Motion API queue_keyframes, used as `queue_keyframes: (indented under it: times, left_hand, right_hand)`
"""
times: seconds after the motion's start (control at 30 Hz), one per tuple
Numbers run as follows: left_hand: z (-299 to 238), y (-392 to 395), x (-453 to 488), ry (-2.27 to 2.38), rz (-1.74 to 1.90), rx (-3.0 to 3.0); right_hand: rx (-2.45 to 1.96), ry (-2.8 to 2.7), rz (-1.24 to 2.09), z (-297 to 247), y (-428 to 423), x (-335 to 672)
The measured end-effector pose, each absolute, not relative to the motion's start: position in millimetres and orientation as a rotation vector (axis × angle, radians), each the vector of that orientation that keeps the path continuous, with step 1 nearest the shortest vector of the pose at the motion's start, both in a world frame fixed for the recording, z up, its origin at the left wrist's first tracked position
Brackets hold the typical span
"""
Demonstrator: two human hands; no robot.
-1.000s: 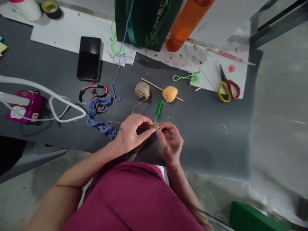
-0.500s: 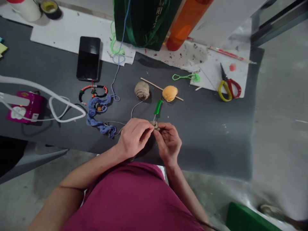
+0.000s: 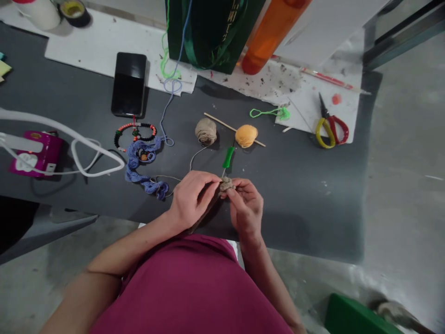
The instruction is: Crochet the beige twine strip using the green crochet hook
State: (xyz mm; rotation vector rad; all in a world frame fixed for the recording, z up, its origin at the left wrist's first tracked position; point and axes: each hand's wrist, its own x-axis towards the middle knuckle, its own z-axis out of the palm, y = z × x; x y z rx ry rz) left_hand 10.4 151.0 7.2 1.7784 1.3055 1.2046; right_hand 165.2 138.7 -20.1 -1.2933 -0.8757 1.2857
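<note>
dark grey table (image 3: 306, 218) | far side: orange yarn ball (image 3: 246, 136), yellow-and-red scissors (image 3: 333, 124) right, blue crocheted strip (image 3: 138, 169) left | soft tan yarn ball (image 3: 206, 131) beyond hands | left hand (image 3: 193, 199) and right hand (image 3: 246, 208) together, fingertips clamped on lumpy tan crocheted piece (image 3: 226, 184), mid-table near edge | green-handled crochet hook (image 3: 228, 157) rising from it, long axis pointing far, slightly right

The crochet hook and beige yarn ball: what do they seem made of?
The crochet hook has a glossy green handle, probably plastic, from its shine. The beige yarn ball looks matte and fibrous, of wound strands, perhaps cotton; the exact fibre cannot be told.
</note>
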Motion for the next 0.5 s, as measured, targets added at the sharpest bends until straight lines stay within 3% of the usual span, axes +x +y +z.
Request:
queue_keyframes:
  times: [0.17,0.5]
  left_hand:
    - [16.2,157.4,7.8,1.212,1.014,1.371]
    - [21.3,177.9,-1.2,0.936,0.623,1.041]
  right_hand:
    - [-1.175,-0.733,1.597,-17.2,145.3,170.5]
    - [-1.166,-0.771,1.658,-19.7,146.8,171.6]
